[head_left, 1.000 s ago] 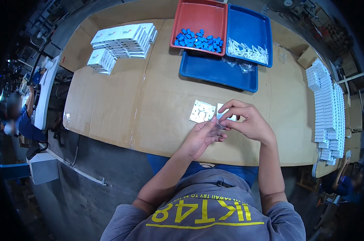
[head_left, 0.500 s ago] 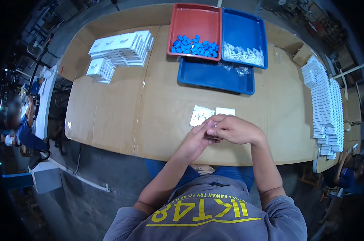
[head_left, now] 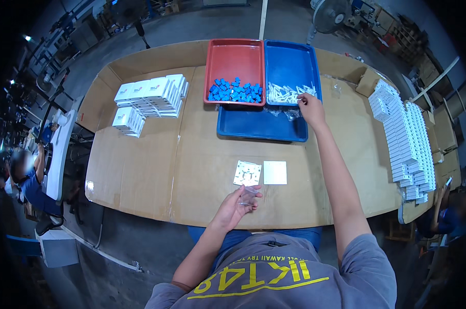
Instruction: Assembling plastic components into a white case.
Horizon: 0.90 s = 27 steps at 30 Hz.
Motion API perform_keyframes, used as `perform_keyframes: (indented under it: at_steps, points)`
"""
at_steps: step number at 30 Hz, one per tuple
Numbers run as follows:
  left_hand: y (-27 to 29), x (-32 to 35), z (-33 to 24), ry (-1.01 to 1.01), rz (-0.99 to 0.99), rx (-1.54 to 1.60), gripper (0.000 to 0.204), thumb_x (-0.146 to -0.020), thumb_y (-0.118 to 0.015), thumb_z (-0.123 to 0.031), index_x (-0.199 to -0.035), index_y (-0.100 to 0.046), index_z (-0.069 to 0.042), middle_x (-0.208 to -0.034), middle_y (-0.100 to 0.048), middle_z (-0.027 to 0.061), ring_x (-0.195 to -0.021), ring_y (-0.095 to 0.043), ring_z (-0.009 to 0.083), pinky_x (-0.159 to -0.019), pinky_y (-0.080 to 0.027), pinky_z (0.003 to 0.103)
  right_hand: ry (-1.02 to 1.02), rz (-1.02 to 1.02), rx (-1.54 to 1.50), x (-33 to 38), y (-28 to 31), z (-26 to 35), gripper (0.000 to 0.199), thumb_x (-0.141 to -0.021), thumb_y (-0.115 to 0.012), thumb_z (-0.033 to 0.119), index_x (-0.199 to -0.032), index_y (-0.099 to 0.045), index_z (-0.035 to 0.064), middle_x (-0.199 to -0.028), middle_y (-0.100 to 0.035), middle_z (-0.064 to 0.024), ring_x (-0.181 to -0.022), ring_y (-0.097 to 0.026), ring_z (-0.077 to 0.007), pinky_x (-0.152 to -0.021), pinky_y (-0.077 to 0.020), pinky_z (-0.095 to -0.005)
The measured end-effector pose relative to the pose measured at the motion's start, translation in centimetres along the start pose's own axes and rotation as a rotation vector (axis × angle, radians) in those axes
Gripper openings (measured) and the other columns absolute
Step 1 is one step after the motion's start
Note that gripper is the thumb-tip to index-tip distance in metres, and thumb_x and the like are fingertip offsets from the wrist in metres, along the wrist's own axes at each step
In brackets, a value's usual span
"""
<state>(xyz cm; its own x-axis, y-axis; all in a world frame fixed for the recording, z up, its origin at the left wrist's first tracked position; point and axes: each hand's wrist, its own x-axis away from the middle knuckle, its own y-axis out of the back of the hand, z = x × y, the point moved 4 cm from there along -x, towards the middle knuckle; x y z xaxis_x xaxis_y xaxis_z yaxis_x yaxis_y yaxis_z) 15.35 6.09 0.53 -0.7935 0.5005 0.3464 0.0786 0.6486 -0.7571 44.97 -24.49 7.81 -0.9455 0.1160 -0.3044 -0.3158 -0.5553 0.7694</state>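
Far left: a seated person in blue (head_left: 29,180) works at another bench, well apart from the table (head_left: 140,175).
White boxes: stacks of small white boxes (head_left: 150,95) sit on the table's left part, untouched.
Left hand: the left hand (head_left: 238,206) hovers at the table's near edge, fingers loosely curled around a small clear plastic piece (head_left: 250,194), pinched at the fingertips.
Flat plates: a white moulded plate (head_left: 247,173) and a plain white square plate (head_left: 275,172) lie side by side just beyond that hand.
Red tray: it (head_left: 233,54) holds a heap of blue parts (head_left: 235,91).
Blue trays: the upper blue tray (head_left: 292,59) carries white pin-like parts (head_left: 287,92); the lower blue tray (head_left: 258,129) shows mostly bare bottom.
Right hand: the right hand (head_left: 311,107) is stretched to the white parts, fingers closing on them; whether one is already gripped I cannot tell.
Risk: the light pinch could let the clear piece slip off the table edge; reaching across could snag several thin parts at once.
Far right: rows of white units (head_left: 408,139) line the table edge.
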Motion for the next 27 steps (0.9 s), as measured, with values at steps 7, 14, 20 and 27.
perform_keyframes:
  at_steps: [7, 14, 20, 27]
  points:
    - [-1.0, 1.0, 0.8, -0.026, -0.027, -0.032, 0.050, -0.116, -0.039, -0.038, -0.140, -0.060, 0.001, -0.120, -0.071, 0.0099, -0.094, -0.064, 0.0151, -0.091, -0.052, 0.033, -0.057, 0.155, 0.413, -4.5, -4.2, -0.1, 0.022, -0.088, -0.073, 0.026, -0.105, -0.078, 0.0122, -0.108, -0.078, -0.0158, -0.106, -0.074, -0.0359, -0.092, -0.0574, -0.0485]
    - [-1.5, 1.2, 1.8, -0.019, -0.038, -0.021, 0.051, -0.116, -0.037, -0.038, -0.142, -0.058, 0.001, -0.119, -0.071, 0.0104, -0.095, -0.065, 0.0165, -0.091, -0.053, 0.033, -0.166, 0.140, 0.411, -5.9, -5.2, -2.0, 0.021, -0.086, -0.071, 0.017, -0.107, -0.076, 0.0133, -0.112, -0.077, -0.0159, -0.107, -0.074, -0.0364, -0.091, -0.0580, -0.0479]
    - [-1.6, 0.8, 2.0, -0.030, 0.003, 0.043, 0.053, -0.116, -0.036, -0.038, -0.142, -0.056, 0.003, -0.119, -0.071, 0.0125, -0.095, -0.068, 0.0192, -0.091, -0.055, 0.035, 0.024, 0.098, -0.341, -5.2, -2.9, -3.1, 0.029, -0.087, -0.080, 0.016, -0.112, -0.075, 0.0038, -0.092, -0.078, -0.0093, -0.087, -0.074, -0.0199, -0.079, -0.0572, -0.0338]
    - [-2.4, -0.4, 1.1, -0.064, 0.011, 0.157, 0.055, -0.115, -0.040, -0.042, -0.143, -0.058, 0.001, -0.120, -0.072, 0.0105, -0.095, -0.066, 0.0180, -0.091, -0.054, 0.034, -0.285, 0.255, -1.188, 5.1, 2.3, 3.5, 0.016, -0.098, -0.073, 0.012, -0.113, -0.071, 0.0070, -0.096, -0.071, 0.0003, -0.088, -0.065, -0.0084, -0.068, -0.0496, -0.0251]
